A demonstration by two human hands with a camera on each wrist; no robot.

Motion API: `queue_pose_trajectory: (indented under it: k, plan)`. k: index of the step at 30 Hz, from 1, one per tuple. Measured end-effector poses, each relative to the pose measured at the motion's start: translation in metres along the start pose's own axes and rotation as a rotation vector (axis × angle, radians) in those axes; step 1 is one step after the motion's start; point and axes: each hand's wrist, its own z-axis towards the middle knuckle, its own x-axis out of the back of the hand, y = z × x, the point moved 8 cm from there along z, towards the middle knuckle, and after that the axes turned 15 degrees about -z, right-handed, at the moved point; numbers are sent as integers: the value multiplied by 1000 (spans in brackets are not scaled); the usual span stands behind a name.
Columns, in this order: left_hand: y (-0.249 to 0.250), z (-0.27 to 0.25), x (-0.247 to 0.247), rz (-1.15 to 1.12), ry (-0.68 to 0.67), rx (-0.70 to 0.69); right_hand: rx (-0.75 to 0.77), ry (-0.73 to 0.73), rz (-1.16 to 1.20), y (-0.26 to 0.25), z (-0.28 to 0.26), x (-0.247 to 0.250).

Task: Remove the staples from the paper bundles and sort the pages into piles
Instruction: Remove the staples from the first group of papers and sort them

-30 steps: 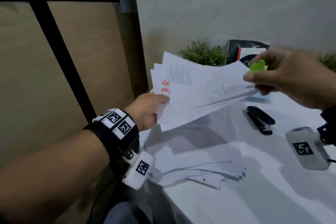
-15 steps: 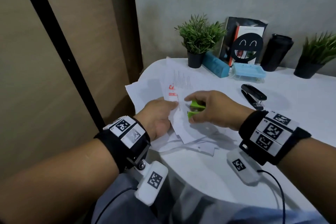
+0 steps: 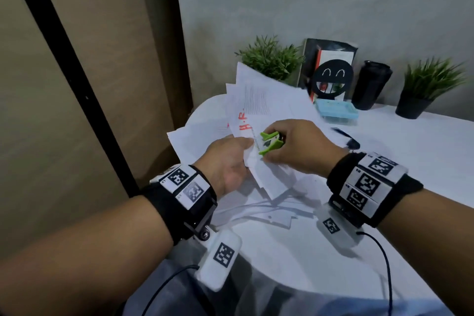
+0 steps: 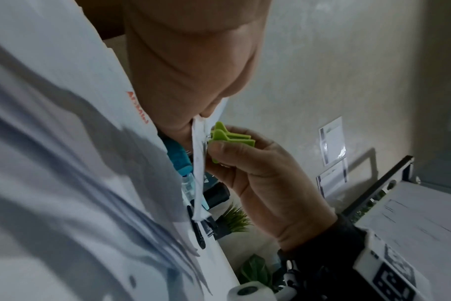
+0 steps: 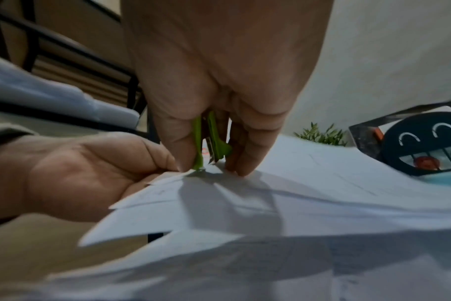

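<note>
A stapled bundle of white pages (image 3: pixel 261 110) with red handwriting is raised above the table, fanned out and tilted away from me. My left hand (image 3: pixel 225 161) pinches the bundle's near corner (image 4: pixel 198 130) between thumb and fingers. My right hand (image 3: pixel 295 146) grips a green staple remover (image 3: pixel 269 142), whose claws sit at that same corner (image 5: pixel 209 160), right beside my left thumb. In the left wrist view the green remover (image 4: pixel 229 138) presses against the paper edge. The staple itself is hidden.
Loose white pages (image 3: pixel 256 210) lie spread on the white table (image 3: pixel 410 161) below my hands. A black stapler (image 3: pixel 346 137) lies to the right. At the back stand two potted plants (image 3: pixel 269 59), a blue box (image 3: pixel 336 110), a smiley-face holder (image 3: pixel 333 79) and a dark bottle (image 3: pixel 372 84).
The bundle went from high in the air down to the table, then lifted again with its far end raised. My right hand brought the green remover to the corner that my left hand pinches.
</note>
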Motion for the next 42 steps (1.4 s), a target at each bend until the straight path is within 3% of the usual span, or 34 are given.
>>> queue_pose_trajectory:
  k: [11,29,34,36,39,42]
  plan:
    - [6,2,-23,-87,-41,-108,30,159,-34,5,4,19]
    - [14,-10,-37,75,-68,-233,66,279,-57,-1,2,30]
    - [22,-13,-38,271,-50,-313,143,238,-138,-7,6,29]
    - [24,-13,-39,284,-40,-306,105,250,-117,1,7,32]
    - [25,-14,-50,295,-76,-284,-29,255,101,24,4,36]
    - [23,-11,-55,376,-68,-289,10,90,235,28,1,31]
